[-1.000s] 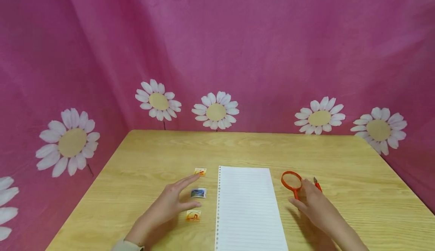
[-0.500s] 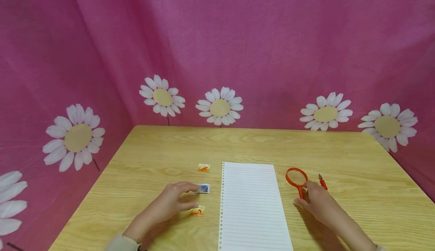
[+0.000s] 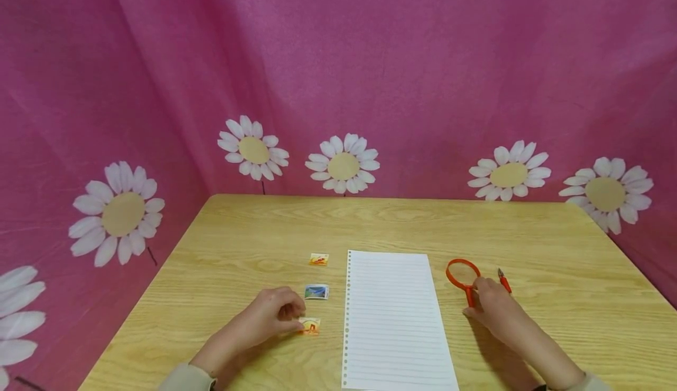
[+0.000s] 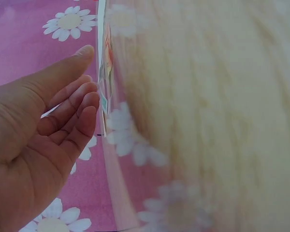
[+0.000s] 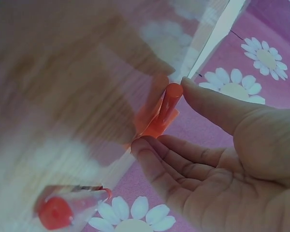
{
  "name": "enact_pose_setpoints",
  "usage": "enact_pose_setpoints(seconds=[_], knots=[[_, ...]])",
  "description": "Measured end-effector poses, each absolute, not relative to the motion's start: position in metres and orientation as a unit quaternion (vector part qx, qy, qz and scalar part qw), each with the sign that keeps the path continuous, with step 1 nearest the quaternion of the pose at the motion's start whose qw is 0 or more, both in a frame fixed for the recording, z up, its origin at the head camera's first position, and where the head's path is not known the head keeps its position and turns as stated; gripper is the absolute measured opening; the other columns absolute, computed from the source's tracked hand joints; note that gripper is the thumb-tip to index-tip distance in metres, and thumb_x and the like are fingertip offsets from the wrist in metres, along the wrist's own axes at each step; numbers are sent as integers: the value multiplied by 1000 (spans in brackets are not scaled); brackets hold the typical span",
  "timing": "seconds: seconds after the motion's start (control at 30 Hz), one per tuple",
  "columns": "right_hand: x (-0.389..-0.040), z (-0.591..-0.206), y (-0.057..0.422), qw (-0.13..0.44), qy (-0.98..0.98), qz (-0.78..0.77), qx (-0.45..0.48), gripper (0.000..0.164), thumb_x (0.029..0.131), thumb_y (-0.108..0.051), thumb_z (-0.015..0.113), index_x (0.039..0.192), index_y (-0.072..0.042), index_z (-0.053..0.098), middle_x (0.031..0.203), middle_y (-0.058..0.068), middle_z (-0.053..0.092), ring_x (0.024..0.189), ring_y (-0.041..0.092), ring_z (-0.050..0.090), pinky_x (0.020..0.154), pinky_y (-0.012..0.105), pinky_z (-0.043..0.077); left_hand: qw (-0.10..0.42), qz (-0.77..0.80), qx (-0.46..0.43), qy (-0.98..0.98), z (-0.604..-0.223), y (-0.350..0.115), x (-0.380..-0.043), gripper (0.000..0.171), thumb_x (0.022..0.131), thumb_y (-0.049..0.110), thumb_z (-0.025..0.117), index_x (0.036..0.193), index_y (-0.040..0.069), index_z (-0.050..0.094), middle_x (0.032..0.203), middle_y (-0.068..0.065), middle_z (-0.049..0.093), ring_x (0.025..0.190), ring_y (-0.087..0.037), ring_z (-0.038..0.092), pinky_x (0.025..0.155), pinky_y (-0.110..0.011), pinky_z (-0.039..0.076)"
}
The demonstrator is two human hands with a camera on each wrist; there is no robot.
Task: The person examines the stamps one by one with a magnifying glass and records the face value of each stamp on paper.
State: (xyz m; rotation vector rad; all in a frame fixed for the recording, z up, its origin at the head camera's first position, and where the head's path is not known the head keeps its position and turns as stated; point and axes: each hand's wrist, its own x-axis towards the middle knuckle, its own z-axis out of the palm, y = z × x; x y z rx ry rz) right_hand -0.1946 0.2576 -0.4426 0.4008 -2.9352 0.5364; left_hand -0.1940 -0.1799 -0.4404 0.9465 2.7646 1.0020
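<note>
Three stamps lie in a column left of a lined sheet of paper (image 3: 394, 314): a yellow-orange far stamp (image 3: 319, 259), a blue landscape stamp (image 3: 317, 291) and a yellow-orange near stamp (image 3: 311, 327). My left hand (image 3: 272, 314) is low over the table, thumb tip at the left edge of the near stamp, fingers loosely bent. In the left wrist view, a gap shows between thumb (image 4: 63, 72) and fingers. My right hand (image 3: 492, 306) holds a red magnifying glass (image 3: 448, 273) by its handle (image 5: 170, 99), thumb on one side and fingers on the other. Its lens ring lies on the table.
A red pen (image 3: 505, 282) lies just right of the magnifying glass, beyond my right hand. The wooden table (image 3: 396, 220) ends at the back against a pink cloth (image 3: 412, 85) printed with white daisies.
My left hand has drawn back from the far stamp, past the blue one, to the near stamp, its fingers bending more. My right thumb has come in closer to the magnifying glass's handle.
</note>
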Motion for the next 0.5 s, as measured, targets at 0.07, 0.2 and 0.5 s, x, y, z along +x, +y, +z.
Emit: enact_pose_setpoints(seconds=[0.07, 0.2, 0.5], knots=[[-195, -442, 258, 57, -973, 180, 131, 38, 74, -10, 82, 92, 8, 53, 84, 14, 60, 77, 25, 59, 67, 39, 51, 40, 322, 304, 896, -441, -180, -194, 20, 79, 20, 81, 91, 12, 67, 83, 3, 63, 73, 2, 52, 66, -17, 49], [-196, -440, 259, 46, -974, 180, 126, 38, 75, -9, 81, 93, 9, 53, 87, 18, 60, 80, 30, 61, 68, 41, 52, 60, 319, 299, 897, -441, -180, -195, 19, 80, 20, 80, 90, 12, 66, 82, 4, 61, 73, 2, 50, 66, -17, 48], [-197, -441, 259, 26, -979, 172, 109, 33, 77, -11, 80, 82, 1, 50, 71, 5, 51, 65, 16, 46, 58, 29, 40, 85, 314, 293, 899, -442, -181, -196, 15, 82, 17, 78, 89, 12, 66, 81, 6, 58, 72, 3, 49, 65, -15, 46]])
